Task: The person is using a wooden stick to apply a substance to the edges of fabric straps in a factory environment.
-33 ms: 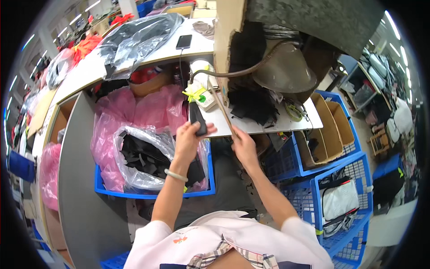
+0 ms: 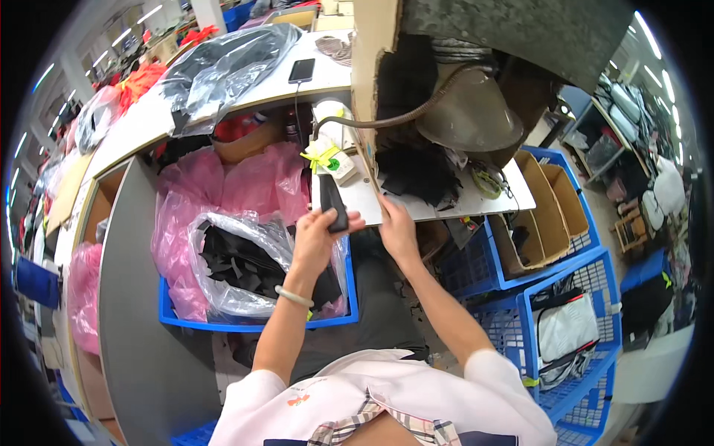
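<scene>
My left hand (image 2: 316, 234) pinches a narrow black strip of fabric (image 2: 334, 204) between thumb and fingers, over the front edge of the white worktable (image 2: 439, 212). The strip stands up from the hand toward a small white box with a green mark (image 2: 338, 165) and a yellow-green ribbon (image 2: 321, 157). To its right, the fingers of my right hand (image 2: 399, 232) close on the lower end of a thin brown stick-like piece (image 2: 370, 167), which slants up beside the cardboard panel. What exactly this piece is cannot be made out.
A blue crate (image 2: 260, 324) with pink and clear plastic bags holds black fabric pieces (image 2: 242, 260) at left. Black scraps (image 2: 420, 177) lie under a lamp-like shade (image 2: 476, 119). Blue crates (image 2: 569, 260) stand at right. A phone (image 2: 302, 70) rests on the upper shelf.
My right hand has shifted slightly up and away from me along with the brown piece. The left hand and the black strip have moved slightly nearer to me.
</scene>
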The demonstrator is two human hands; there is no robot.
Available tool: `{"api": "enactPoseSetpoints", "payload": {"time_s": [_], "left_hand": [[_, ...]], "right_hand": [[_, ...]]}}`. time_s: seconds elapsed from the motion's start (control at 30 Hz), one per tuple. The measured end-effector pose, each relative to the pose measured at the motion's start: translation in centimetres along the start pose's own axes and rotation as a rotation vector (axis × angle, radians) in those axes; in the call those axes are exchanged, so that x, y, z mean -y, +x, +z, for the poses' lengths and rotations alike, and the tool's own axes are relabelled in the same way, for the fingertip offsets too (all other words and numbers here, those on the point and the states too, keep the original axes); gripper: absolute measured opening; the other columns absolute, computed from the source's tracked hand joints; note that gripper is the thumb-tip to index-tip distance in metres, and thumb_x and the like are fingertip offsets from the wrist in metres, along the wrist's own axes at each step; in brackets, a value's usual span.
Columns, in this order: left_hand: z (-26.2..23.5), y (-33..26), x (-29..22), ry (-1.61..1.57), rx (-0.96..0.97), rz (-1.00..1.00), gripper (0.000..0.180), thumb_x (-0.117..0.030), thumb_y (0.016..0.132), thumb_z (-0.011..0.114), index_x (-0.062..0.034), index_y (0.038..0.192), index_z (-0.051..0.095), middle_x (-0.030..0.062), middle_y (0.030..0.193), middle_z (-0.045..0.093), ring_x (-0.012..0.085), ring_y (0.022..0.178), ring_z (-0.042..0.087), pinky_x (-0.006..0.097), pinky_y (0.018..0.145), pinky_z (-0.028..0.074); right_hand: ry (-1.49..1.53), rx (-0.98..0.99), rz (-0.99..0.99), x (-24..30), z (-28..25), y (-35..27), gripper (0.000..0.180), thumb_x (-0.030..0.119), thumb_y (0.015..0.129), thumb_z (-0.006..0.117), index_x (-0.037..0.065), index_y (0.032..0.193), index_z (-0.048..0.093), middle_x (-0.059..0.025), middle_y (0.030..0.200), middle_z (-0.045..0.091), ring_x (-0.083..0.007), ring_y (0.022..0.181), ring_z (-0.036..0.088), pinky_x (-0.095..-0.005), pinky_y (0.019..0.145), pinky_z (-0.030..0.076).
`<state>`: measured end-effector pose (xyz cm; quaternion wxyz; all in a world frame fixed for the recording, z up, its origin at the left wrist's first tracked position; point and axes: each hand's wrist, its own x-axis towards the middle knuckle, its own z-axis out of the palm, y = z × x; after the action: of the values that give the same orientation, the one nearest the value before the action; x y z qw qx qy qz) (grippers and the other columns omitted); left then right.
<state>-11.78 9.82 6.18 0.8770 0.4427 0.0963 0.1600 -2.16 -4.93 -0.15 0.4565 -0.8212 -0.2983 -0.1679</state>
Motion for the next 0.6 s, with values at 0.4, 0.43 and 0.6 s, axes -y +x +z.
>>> {"api": "enactPoseSetpoints", "payload": {"time_s": [0.4,0.43,0.6], "left_hand": [[-3.2,-6.5,2.5,0.052,0.209,-0.376,0.021,-0.007,0.092,0.044,0.0076,0.106,0.052,0.0214,0.093,0.065,0.0297,0.082,0.068,0.032,0.077,0.053],[-3.5,-6.7,2.6,0.076,0.251,-0.404,0.022,-0.008,0.092,0.044,0.0073,0.106,0.052,0.0212,0.092,0.065,0.0293,0.082,0.068,0.032,0.075,0.053],[-4.6,-9.1,3.2,0.059,0.258,-0.523,0.018,-0.007,0.087,0.053,0.0076,0.099,0.055,0.0171,0.087,0.065,0.0245,0.076,0.067,0.031,0.072,0.056]], "right_hand": [[0.711,0.587,0.528,5.8,-1.2,-0.1,0.031,0.021,0.083,0.068,0.001,0.106,0.064,-0.0028,0.080,0.065,-0.0075,0.068,0.057,-0.0225,0.055,0.043],[0.777,0.541,0.571,6.3,-1.3,-1.5,0.027,0.016,0.081,0.069,0.002,0.103,0.063,0.0011,0.076,0.061,-0.0043,0.064,0.053,-0.0189,0.054,0.040],[0.910,0.401,0.728,6.2,0.3,-3.9,0.018,0.004,0.074,0.073,0.002,0.089,0.062,-0.0010,0.073,0.061,-0.0048,0.060,0.055,-0.0180,0.052,0.042]]}}
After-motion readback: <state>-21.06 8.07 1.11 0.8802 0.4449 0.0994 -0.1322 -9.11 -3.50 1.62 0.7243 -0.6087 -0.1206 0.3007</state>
